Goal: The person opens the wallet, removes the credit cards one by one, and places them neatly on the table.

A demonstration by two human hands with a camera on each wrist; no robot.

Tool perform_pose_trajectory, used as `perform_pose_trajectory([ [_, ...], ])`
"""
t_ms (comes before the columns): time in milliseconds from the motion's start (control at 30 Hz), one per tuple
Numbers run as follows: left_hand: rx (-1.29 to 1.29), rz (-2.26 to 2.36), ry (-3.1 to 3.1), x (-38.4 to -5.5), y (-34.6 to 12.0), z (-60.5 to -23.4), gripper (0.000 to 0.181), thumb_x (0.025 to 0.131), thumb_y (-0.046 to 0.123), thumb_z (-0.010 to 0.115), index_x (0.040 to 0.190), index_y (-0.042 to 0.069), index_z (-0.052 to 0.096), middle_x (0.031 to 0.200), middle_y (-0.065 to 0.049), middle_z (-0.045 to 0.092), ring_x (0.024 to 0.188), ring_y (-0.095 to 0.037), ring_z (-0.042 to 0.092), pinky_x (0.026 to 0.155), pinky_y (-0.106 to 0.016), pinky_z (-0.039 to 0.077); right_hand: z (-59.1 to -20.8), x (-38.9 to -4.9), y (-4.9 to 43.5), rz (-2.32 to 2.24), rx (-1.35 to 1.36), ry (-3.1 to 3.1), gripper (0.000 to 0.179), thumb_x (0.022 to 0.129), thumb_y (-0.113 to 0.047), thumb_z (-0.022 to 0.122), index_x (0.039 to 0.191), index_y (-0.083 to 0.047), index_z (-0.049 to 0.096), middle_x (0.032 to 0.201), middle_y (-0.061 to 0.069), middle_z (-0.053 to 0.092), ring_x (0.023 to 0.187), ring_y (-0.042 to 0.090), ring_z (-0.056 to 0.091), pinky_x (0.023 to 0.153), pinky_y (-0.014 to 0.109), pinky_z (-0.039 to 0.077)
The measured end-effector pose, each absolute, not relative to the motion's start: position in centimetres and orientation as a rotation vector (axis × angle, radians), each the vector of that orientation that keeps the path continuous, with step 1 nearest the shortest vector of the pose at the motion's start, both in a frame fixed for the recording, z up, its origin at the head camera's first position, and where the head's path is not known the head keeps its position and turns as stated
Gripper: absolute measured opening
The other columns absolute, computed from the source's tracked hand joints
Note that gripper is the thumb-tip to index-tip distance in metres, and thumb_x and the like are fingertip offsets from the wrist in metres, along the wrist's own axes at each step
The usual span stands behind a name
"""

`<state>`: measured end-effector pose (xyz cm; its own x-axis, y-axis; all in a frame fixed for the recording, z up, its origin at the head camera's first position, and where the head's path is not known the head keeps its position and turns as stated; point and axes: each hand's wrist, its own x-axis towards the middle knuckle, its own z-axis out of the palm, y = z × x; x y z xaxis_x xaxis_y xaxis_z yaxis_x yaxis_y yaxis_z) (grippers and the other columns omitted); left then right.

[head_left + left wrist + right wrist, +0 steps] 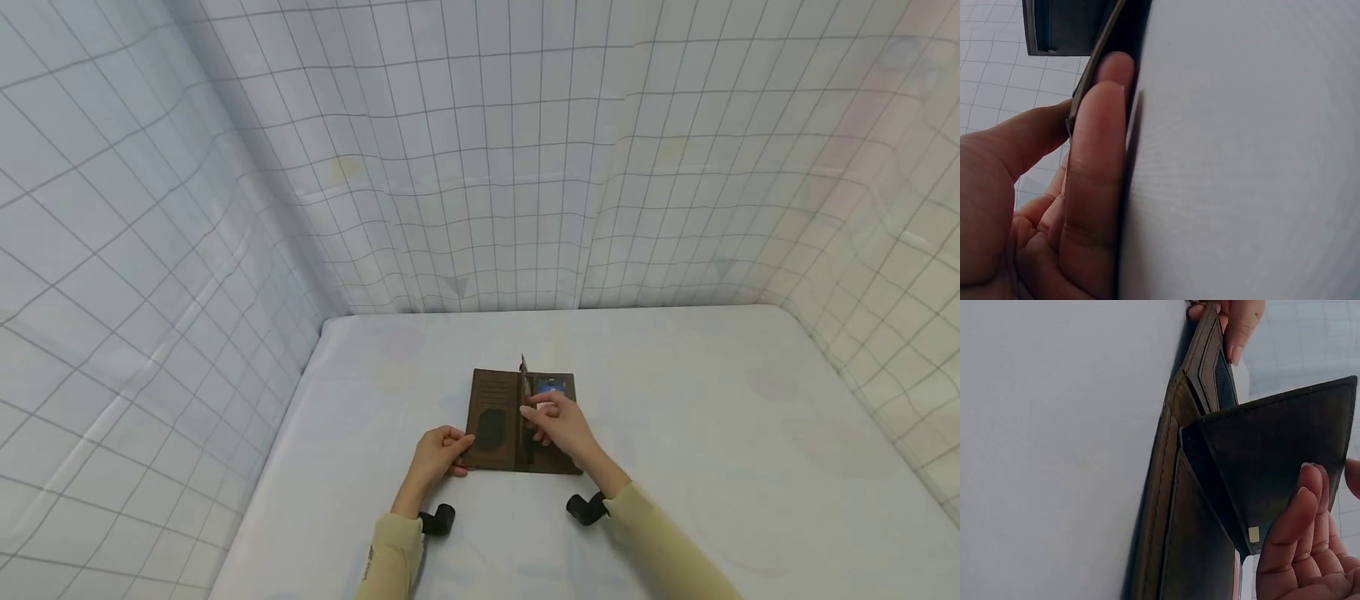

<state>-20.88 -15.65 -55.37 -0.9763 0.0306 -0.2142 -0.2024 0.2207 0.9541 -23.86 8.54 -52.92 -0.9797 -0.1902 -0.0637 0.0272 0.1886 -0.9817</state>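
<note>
A brown bifold wallet [491,387] lies spread open on the white table, with card slots and a dark window on its left panel. My left hand [437,454] pinches that panel's lower left edge. The left wrist view shows the thumb on top and fingers [1097,144] tucked beneath, between wallet and table. At the wallet's middle, my right hand [558,423] pinches a stiff inner flap [1279,425] that stands up from the fold. Behind the right hand, a blue and white card [551,386] shows in the right panel, partly covered by the fingers.
The white table [750,433] stretches around the wallet on all sides. White grid-patterned curtains [480,167] hang behind the table and along both sides. A black wrist camera [438,521] is on the left wrist, and another black camera [587,508] on the right.
</note>
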Motion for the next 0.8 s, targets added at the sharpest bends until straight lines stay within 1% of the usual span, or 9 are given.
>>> perform_pose_trajectory([
  [167,-0.138,1.832,2.32,-21.0,-15.5,-55.5,0.023,0.091,0.016,0.065,0.094,-0.006,0.06,0.059,-0.002,0.054,0.046,-0.013,0.059,0.049,-0.029,0.052,-53.2,-23.7,8.6,-1.852,-0.199,2.292,0.023,0.09,-0.015,0.067,0.106,0.0,0.062,0.076,0.008,0.068,0.056,0.018,0.059,0.051,0.028,0.047],
  [300,-0.133,1.81,2.337,-21.1,-15.5,-55.6,0.024,0.092,0.017,0.064,0.096,-0.007,0.06,0.059,-0.002,0.055,0.045,-0.014,0.059,0.049,-0.029,0.052,-53.6,-23.6,8.8,-1.822,-0.178,2.316,0.016,0.092,-0.012,0.063,0.103,-0.001,0.063,0.076,0.007,0.067,0.057,0.018,0.059,0.052,0.028,0.048],
  [533,-0.114,1.839,2.306,-20.9,-15.7,-55.4,0.027,0.089,0.019,0.068,0.095,-0.006,0.059,0.063,-0.004,0.06,0.049,-0.015,0.061,0.05,-0.028,0.053,-54.1,-23.6,9.4,-1.859,-0.088,2.29,0.015,0.093,-0.012,0.062,0.103,-0.001,0.063,0.073,0.005,0.066,0.056,0.017,0.058,0.052,0.028,0.048],
  [700,-0.006,1.891,2.291,-20.7,-15.8,-55.5,0.03,0.088,0.022,0.069,0.092,-0.005,0.057,0.066,-0.008,0.065,0.053,-0.021,0.066,0.048,-0.028,0.052,-54.6,-23.6,9.7,-1.883,-0.079,2.256,0.015,0.093,-0.011,0.062,0.102,0.0,0.061,0.074,0.006,0.065,0.055,0.017,0.057,0.051,0.026,0.047],
  [800,-0.028,1.855,2.311,-20.6,-15.7,-55.5,0.03,0.089,0.02,0.069,0.094,-0.006,0.057,0.068,-0.009,0.066,0.055,-0.023,0.067,0.049,-0.029,0.053,-55.0,-23.6,9.8,-1.892,-0.09,2.242,0.016,0.093,-0.01,0.062,0.104,0.001,0.061,0.074,0.007,0.065,0.055,0.017,0.057,0.051,0.026,0.047],
])
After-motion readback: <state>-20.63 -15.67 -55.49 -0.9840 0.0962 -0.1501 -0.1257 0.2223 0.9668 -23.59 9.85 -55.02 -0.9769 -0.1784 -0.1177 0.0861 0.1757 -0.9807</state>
